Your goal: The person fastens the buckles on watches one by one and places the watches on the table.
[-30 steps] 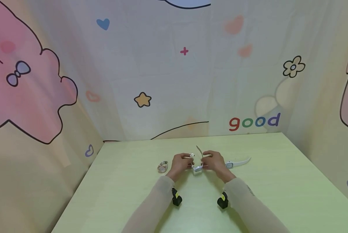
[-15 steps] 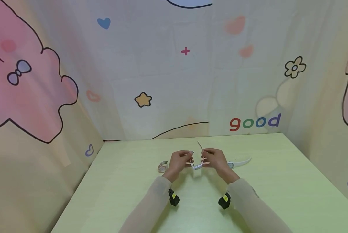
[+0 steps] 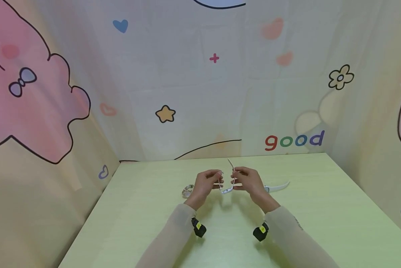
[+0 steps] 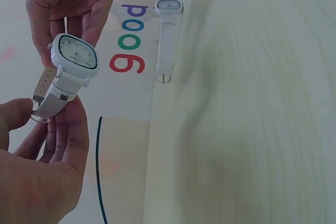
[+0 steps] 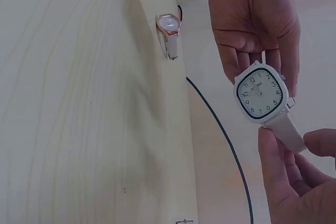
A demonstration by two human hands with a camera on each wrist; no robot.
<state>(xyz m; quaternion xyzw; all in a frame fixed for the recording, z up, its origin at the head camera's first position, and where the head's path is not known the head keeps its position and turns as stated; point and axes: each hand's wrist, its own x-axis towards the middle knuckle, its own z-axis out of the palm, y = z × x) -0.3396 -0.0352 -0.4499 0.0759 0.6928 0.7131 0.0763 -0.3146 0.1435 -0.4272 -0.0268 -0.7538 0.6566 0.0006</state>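
A white wristwatch [image 3: 227,191] with a rounded-square dial [image 5: 260,93] hangs above the table between both hands, its strap bent into an open U. My left hand [image 3: 205,185] pinches the buckle end of the strap between thumb and fingers; the metal buckle shows beside the thumb in the left wrist view. On the other side, my right hand [image 3: 249,181] pinches the longer strap [image 5: 286,132], whose free tip rises above the fingers in the head view. The dial faces away from the head camera, toward the wrist cameras.
A watch with a rose-gold case [image 5: 169,23] stands on the table [image 3: 136,223] left of the left hand. Another white watch [image 4: 168,30] lies to the right, partly hidden by the right hand in the head view. A printed curtain [image 3: 187,74] hangs behind the table.
Both hands have risen slightly with the watch, lifting it higher above the table. Its dial has tilted away from the head camera, and the strap tip now points higher.
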